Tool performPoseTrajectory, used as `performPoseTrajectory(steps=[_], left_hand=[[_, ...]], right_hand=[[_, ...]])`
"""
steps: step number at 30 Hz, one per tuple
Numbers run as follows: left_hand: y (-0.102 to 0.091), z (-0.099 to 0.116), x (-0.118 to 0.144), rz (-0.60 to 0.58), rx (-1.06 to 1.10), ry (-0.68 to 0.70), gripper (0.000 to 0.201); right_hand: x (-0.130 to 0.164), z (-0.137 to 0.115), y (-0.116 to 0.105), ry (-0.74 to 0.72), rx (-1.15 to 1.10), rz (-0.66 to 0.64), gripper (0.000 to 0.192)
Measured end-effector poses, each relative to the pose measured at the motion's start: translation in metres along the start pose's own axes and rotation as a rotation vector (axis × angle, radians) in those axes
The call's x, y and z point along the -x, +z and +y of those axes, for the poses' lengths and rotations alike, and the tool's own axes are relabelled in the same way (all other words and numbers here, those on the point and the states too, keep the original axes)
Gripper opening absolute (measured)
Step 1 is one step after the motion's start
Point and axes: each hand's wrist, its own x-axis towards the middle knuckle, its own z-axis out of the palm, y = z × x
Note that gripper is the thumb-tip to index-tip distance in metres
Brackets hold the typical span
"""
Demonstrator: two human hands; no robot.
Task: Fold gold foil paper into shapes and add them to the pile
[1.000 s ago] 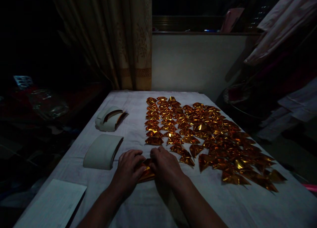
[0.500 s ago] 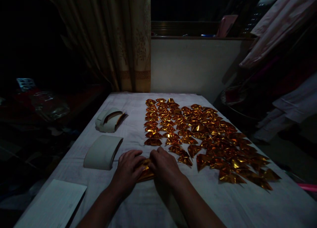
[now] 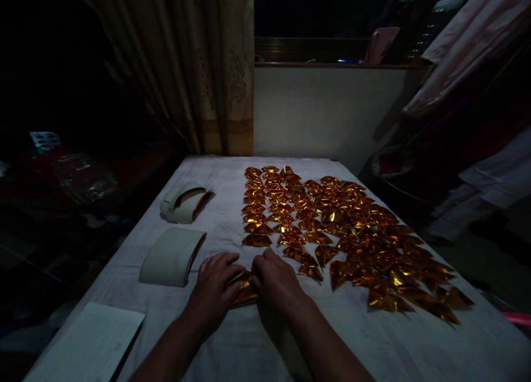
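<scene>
Both hands are down on the cloth-covered surface (image 3: 232,343), close together at the near middle. The left hand (image 3: 213,287) and the right hand (image 3: 277,279) press on one gold foil piece (image 3: 244,294), fingers curled over it from either side, so only its glinting middle shows between them. It lies flat on the cloth, pinned under both sets of fingertips. Just beyond the right hand, a wide spread of folded gold foil triangles (image 3: 344,232) runs in rows toward the far edge and fans out to the right. To the left of the left hand, a curved stack of pale paper sheets (image 3: 171,257) sits close by, with a second, smaller stack (image 3: 182,202) farther back showing gold inside. A flat white sheet (image 3: 93,343) lies at the near left corner. A curtain (image 3: 199,66) hangs behind.
</scene>
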Motion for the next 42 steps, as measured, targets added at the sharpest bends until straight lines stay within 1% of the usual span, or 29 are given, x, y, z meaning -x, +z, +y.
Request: performPoseTrajectory(steps=[4, 6, 8, 12, 15, 17, 20, 25, 33, 42], left_hand=[[0.002, -0.001, 0.001, 0.031, -0.007, 0.023, 0.039], [0.002, -0.001, 0.002, 0.047, -0.013, 0.024, 0.042], [0.001, 0.001, 0.002, 0.051, -0.006, 0.011, 0.037], [-0.001, 0.004, 0.0, 0.055, 0.039, -0.032, 0.016], [-0.001, 0.002, -0.003, 0.092, 0.081, -0.062, 0.007], [-0.002, 0.001, -0.005, 0.119, 0.115, -0.079, 0.004], [-0.004, 0.001, -0.008, 0.14, 0.167, -0.099, 0.006], [-0.008, 0.002, -0.01, 0.133, 0.221, -0.115, 0.013], [-0.009, 0.003, -0.01, 0.138, 0.207, -0.113, 0.014], [-0.01, 0.005, -0.01, 0.141, 0.22, -0.125, 0.016]], right_hand=[[0.0, -0.001, 0.0, -0.008, -0.008, 0.024, 0.011], [0.0, -0.002, -0.002, -0.005, -0.021, 0.023, 0.012], [-0.001, -0.002, -0.005, 0.014, -0.036, 0.007, 0.014], [-0.002, 0.0, -0.01, 0.007, -0.058, 0.006, 0.022], [-0.002, 0.0, -0.015, -0.005, -0.045, -0.008, 0.012], [-0.002, 0.0, -0.019, 0.003, -0.034, -0.021, 0.011], [-0.001, -0.001, -0.023, 0.012, -0.039, -0.019, 0.012], [-0.002, 0.003, -0.027, 0.009, -0.111, -0.02, 0.013], [-0.003, 0.002, -0.028, 0.053, -0.102, 0.003, 0.013], [-0.003, 0.004, -0.028, 0.025, -0.085, -0.012, 0.016]])
